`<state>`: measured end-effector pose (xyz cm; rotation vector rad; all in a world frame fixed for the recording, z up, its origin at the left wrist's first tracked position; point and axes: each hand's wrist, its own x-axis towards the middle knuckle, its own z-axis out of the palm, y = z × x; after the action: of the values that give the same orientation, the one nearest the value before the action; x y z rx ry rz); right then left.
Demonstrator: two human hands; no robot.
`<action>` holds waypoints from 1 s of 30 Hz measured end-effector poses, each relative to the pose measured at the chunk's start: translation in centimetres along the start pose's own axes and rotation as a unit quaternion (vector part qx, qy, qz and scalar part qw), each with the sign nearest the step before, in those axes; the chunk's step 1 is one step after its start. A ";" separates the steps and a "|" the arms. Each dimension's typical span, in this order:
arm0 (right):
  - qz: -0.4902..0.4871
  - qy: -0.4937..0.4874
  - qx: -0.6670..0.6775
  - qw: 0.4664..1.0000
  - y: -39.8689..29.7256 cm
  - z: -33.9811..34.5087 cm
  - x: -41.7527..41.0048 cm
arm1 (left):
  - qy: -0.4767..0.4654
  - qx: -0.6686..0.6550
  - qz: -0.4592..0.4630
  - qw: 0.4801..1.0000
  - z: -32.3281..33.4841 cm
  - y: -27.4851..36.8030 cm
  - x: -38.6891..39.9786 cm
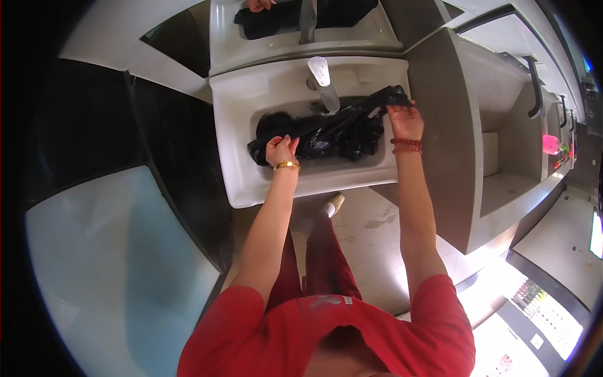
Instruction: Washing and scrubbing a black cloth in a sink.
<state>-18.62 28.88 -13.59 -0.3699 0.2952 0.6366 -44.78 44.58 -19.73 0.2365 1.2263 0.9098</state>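
A wet black garment [320, 141] lies bunched in water inside the white ceramic sink [381, 174]. Its upper edge is stretched slantwise between both hands. My left hand [281, 150] pinches the cloth at the lower left of the bundle. Higher up at the right, my right hand [406, 120] has the other end of the edge, palm up, near the sink's right rim. Between the hands, the faucet [325, 85] reaches over the basin, and the cloth passes just below its spout. Dark cloth and cloudy water hide most of the basin floor.
A mirror [268, 45] behind the sink reflects the basin and cloth. To the right stands a grey cabinet [438, 122] with an open niche and black hooks [534, 89]. A pink bottle [550, 144] is farther right. Black wall panels [94, 118] flank the left side.
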 end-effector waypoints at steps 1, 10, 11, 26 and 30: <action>-0.002 0.004 -0.005 1.000 -0.6 0.9 -0.3 | 0.004 -0.002 -0.001 1.000 0.6 -0.5 -0.1; -0.020 -0.095 -0.066 0.993 -5.6 6.6 -4.4 | -0.034 -0.139 -0.261 0.955 4.4 -5.0 2.1; -0.031 -0.104 -0.064 0.992 -6.9 6.6 -4.7 | -0.053 -0.153 -0.280 0.946 5.5 -5.6 1.4; -0.070 -0.075 -0.086 0.991 -9.1 4.8 -5.0 | -0.159 -0.143 -0.250 0.945 4.4 -3.4 1.2; -0.021 -0.109 -0.058 0.992 -8.2 2.8 -3.9 | -0.182 -0.150 -0.220 0.947 3.9 -2.3 3.2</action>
<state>-16.00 21.95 -7.60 -0.4130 0.0410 0.6492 -40.11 46.56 -21.91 -0.1098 0.7399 0.6143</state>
